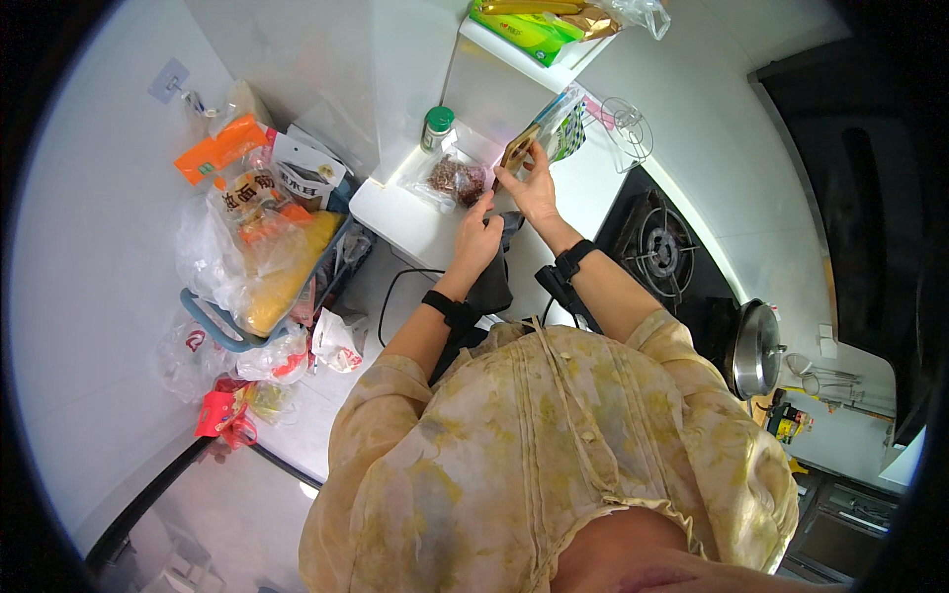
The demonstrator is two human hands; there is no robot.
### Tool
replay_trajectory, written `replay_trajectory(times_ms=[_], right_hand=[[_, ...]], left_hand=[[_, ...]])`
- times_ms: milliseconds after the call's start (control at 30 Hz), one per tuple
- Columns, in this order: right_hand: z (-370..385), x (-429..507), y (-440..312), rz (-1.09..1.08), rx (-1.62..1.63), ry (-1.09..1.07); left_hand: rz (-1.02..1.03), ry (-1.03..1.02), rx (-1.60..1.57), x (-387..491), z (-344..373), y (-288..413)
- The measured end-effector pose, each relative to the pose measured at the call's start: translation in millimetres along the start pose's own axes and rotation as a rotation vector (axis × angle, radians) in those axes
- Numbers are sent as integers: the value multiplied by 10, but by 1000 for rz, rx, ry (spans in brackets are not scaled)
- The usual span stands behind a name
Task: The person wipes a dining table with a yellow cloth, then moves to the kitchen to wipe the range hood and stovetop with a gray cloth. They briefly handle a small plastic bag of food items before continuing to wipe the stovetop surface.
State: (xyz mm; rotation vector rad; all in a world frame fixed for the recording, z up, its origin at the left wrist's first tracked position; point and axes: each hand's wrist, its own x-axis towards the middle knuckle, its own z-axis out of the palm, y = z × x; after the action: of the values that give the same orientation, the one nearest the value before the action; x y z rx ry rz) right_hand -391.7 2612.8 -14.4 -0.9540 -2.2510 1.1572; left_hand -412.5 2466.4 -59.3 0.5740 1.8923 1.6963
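Observation:
My right hand (534,185) holds a smartphone (518,150) upright over the white counter, its fingers and thumb at the phone's edges. Close by at the left, my left hand (478,235) has its fingertips near the phone's lower end; whether they touch it I cannot tell. Beyond the hands lie clear plastic bags of small dark reddish food (457,180). A jar with a green lid (439,126) stands behind these bags. Right behind the phone is a green and white package (569,135). A dark grey cloth-like item (491,285) hangs below my left hand.
A blue basket (222,326) packed with food bags is at the left, with plastic bags around it. At the right are a gas burner (662,250), a lidded steel pot (756,350) and a wire rack (630,132). A green tissue pack (526,31) rests on a raised shelf.

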Motion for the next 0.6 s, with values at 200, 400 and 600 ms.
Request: replay_trajectory(times_ms=[200,400,600], right_hand=[[21,30,28,8,44,3],[22,54,8,17,58,-5],[-15,48,-43,65,53,-32]], left_hand=[[30,-1,4,37,26,-68],[53,14,23,63,57,-103],[11,-11,-33,78,60,-104]])
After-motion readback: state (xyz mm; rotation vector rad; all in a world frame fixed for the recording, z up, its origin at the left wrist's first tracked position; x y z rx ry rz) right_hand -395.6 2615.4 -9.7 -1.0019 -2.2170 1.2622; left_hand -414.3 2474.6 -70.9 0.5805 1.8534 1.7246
